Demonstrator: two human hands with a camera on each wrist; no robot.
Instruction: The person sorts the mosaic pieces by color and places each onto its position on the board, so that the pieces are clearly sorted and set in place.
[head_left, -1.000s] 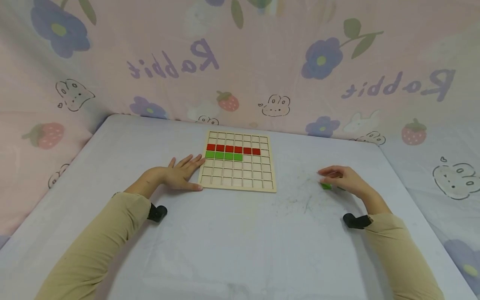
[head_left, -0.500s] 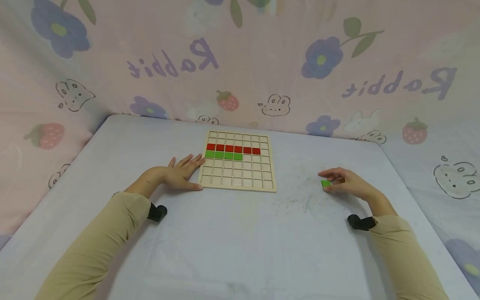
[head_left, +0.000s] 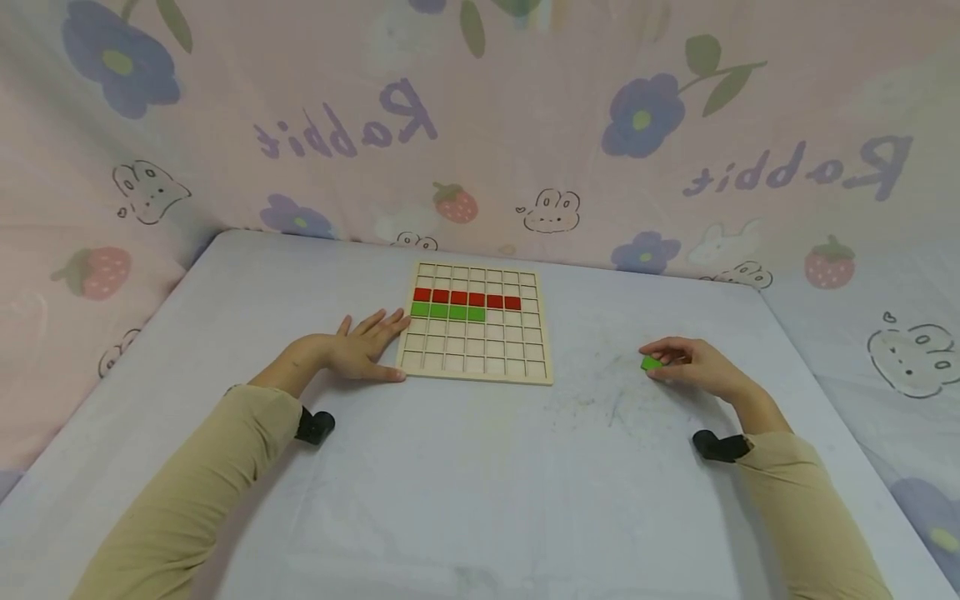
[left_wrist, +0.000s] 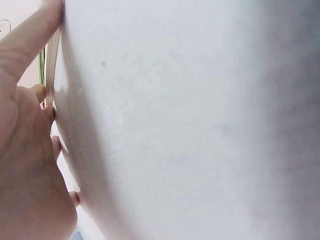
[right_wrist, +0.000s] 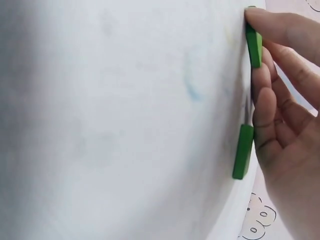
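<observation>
A wooden grid board (head_left: 475, 342) lies on the table, with a row of red square tiles (head_left: 458, 297) and, directly below it, a shorter row of green tiles (head_left: 448, 312). Spread straight, the fingers of my left hand (head_left: 358, 350) touch the board's left edge. Well to the right of the board, my right hand (head_left: 697, 368) pinches a green tile (head_left: 651, 363) between thumb and fingers, just at the table surface. The right wrist view shows this held tile (right_wrist: 254, 47) slightly tilted, and a second green tile (right_wrist: 243, 152) on the table beneath the palm, hidden in the head view.
A white cloth covers the table (head_left: 480, 483), with faint smudges right of the board. Behind and beside it hangs a pink patterned curtain (head_left: 487, 150). Both wrists carry black camera mounts (head_left: 720, 446).
My right hand has drawn back slightly, and its thumb and fingers have taken hold of a green tile, which has shifted slightly up the view. The left hand and board have stayed put.
</observation>
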